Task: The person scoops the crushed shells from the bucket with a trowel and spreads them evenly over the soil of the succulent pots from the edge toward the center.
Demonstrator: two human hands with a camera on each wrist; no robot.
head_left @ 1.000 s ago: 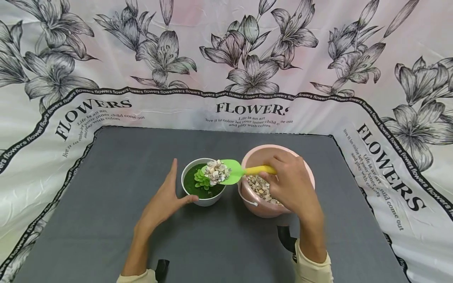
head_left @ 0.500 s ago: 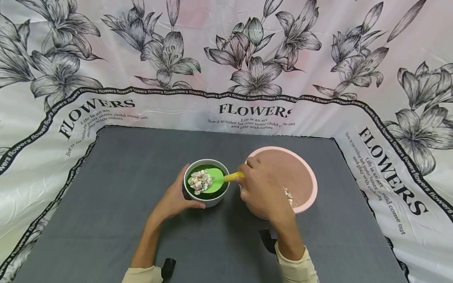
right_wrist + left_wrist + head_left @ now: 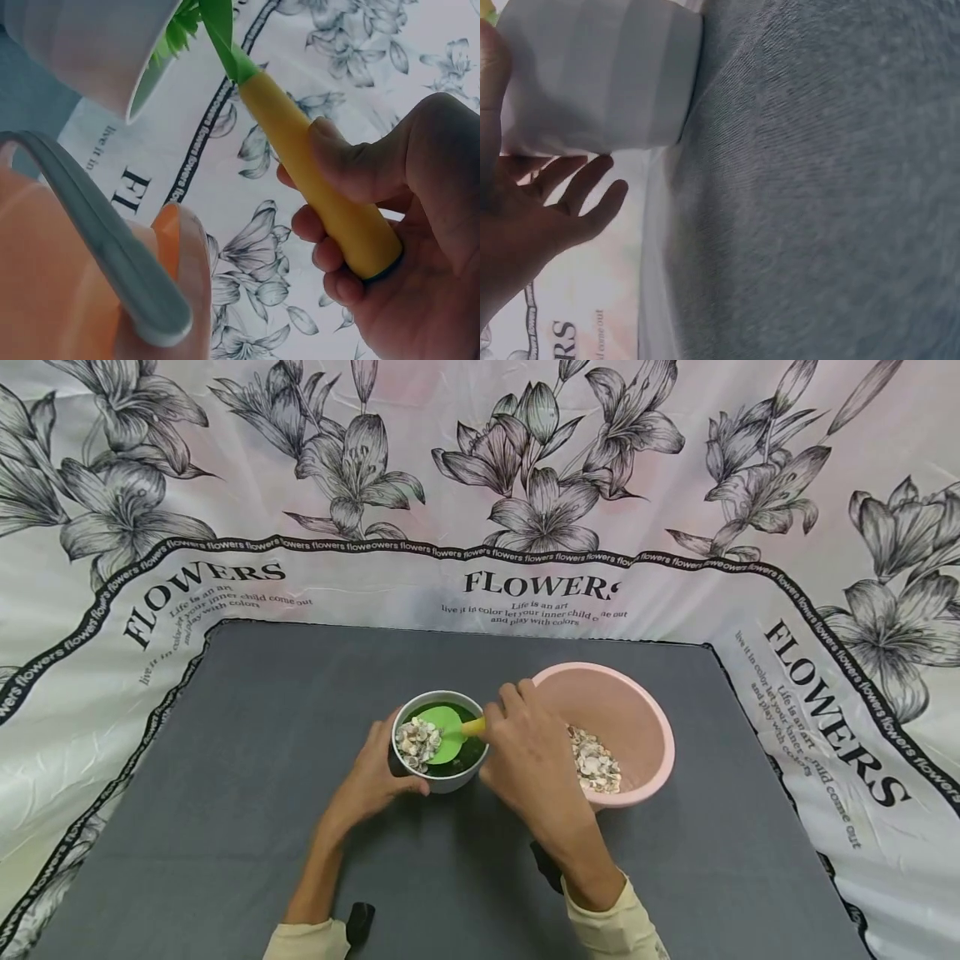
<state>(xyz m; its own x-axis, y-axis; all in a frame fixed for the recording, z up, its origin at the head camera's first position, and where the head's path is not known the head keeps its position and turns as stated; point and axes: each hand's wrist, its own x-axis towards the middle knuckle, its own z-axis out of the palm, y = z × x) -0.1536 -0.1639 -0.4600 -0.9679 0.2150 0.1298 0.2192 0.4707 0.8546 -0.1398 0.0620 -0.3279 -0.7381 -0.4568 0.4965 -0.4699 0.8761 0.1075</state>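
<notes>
My right hand (image 3: 528,752) grips the yellow handle of a small toy trowel (image 3: 315,172). Its green blade (image 3: 448,739) is over the mouth of a white flower pot (image 3: 450,783), with a heap of pale pebbles (image 3: 417,743) at the tip by the pot's left inner wall. My left hand (image 3: 372,777) holds the pot from the left, thumb in front and fingers behind. In the left wrist view some fingertips touch the pot's side (image 3: 607,67). A green plant (image 3: 176,34) shows at the pot's mouth in the right wrist view; the blade largely hides it from above.
Right of the pot stands a pink bucket (image 3: 633,718) with more pebbles (image 3: 596,764) inside and a pale bail handle (image 3: 112,240). My right hand covers part of its left rim. A grey cloth (image 3: 225,760) lies beneath, bordered by flower-printed white sheeting (image 3: 360,585).
My right hand moved left and carried the loaded trowel from the pot's right edge to over its mouth. My left hand closed in from beside the pot to hold it.
</notes>
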